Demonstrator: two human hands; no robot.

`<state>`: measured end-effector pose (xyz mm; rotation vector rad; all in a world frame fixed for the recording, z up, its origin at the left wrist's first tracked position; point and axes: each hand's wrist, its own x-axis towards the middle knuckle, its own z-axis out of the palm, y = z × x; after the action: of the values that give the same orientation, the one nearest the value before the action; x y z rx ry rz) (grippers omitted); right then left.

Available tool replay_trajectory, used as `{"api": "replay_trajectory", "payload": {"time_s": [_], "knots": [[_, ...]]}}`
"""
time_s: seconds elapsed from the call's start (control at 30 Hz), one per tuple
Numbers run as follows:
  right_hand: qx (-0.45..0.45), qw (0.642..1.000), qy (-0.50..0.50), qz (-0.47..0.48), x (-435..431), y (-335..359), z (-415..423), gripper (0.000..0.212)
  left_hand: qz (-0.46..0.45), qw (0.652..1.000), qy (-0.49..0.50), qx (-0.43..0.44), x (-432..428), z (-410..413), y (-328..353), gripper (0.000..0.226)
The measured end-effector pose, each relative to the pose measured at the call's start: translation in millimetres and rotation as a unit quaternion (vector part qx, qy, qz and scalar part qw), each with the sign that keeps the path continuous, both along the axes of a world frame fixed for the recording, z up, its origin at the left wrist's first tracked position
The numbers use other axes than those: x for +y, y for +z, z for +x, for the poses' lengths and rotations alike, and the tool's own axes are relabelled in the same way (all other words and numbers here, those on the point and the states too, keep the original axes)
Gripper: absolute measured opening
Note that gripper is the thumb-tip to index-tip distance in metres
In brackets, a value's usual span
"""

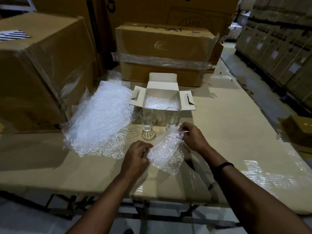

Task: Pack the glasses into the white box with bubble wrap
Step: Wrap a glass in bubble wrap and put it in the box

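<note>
Two clear glasses stand upright on the cardboard surface just in front of the open white box: the left glass and the right glass. Bubble wrap lines the box floor. A small sheet of bubble wrap is stretched between my hands. My left hand pinches its near left edge. My right hand pinches its far right corner, just below the right glass. A large pile of bubble wrap lies to the left of the glasses.
A big brown carton stands at the left and two stacked, film-wrapped cartons stand right behind the white box. A small carton sits at the right edge. Shelves of boxes line the aisle on the right.
</note>
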<state>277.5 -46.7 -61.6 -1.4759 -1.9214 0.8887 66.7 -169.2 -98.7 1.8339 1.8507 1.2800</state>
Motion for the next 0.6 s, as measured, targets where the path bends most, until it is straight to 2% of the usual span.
{"api": "replay_trajectory", "payload": {"time_s": [0.07, 0.13, 0.2, 0.27, 0.33, 0.4, 0.53, 0.6], "knots": [[0.088, 0.992, -0.06, -0.074, 1.4, 2.4, 13.9, 0.034, 0.036, 0.992, -0.05, 0.107, 3.9, -2.4, -4.1, 0.038], [0.22, 0.952, -0.128, -0.168, -1.0, 4.6, 23.1, 0.028, 0.032, 0.983, -0.071, 0.167, 5.6, -2.8, -6.8, 0.047], [0.246, 0.936, -0.158, -0.196, -2.5, 2.0, 27.5, 0.027, 0.002, 0.982, -0.057, 0.182, 4.8, 0.2, -7.3, 0.055], [0.166, 0.963, -0.137, -0.162, -4.3, -3.3, 29.0, 0.053, -0.021, 0.981, -0.048, 0.189, 5.6, 3.4, -7.7, 0.057], [0.028, 0.992, -0.086, -0.092, -4.0, -11.7, 26.7, 0.074, -0.03, 0.978, -0.047, 0.199, 7.2, 4.8, -8.7, 0.053], [-0.026, 0.996, -0.077, -0.041, -1.5, -19.3, 23.9, 0.07, -0.033, 0.978, -0.044, 0.203, 8.4, 6.1, -9.1, 0.046], [-0.014, 0.991, -0.132, 0.012, 8.8, -18.6, 24.8, 0.049, -0.051, 0.977, -0.027, 0.205, 8.6, 4.9, -10.3, 0.037], [-0.083, 0.991, -0.106, 0.019, 15.1, -19.8, 26.7, 0.046, -0.064, 0.973, -0.034, 0.22, 6.8, 2.3, -10.4, 0.042]]}}
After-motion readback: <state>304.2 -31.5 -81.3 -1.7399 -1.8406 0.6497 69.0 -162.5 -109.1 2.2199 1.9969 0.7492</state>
